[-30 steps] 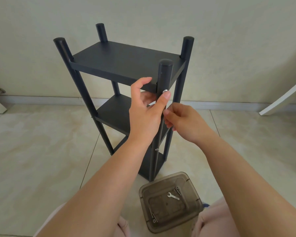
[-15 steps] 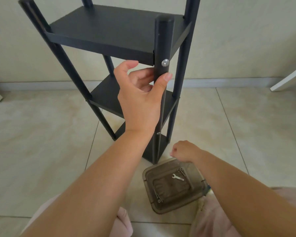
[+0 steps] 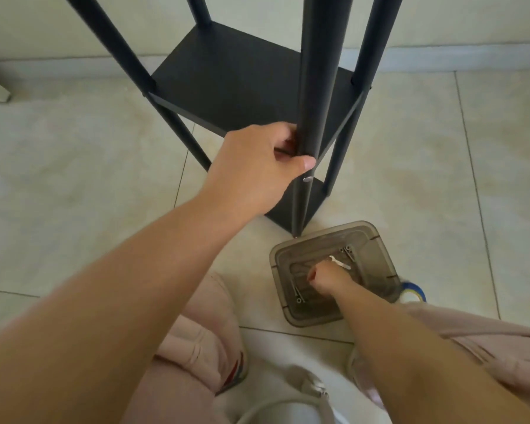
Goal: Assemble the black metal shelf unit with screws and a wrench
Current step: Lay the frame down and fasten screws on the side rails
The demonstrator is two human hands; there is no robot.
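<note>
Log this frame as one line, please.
left hand grips shelf post | right hand reaching in tray at wrench | grasp unclear

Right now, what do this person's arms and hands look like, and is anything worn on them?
Both forearms are bare, with no sleeves, watch or bracelets showing. The left hand wears no glove or ring that I can see. The right hand is also ungloved and seems to have dark red nail polish on one nail.

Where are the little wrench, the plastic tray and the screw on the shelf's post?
wrench (image 3: 341,264), head view, middle of its shank.
plastic tray (image 3: 377,240), head view, far right rim.
screw (image 3: 307,179), head view, its silver head.
</note>
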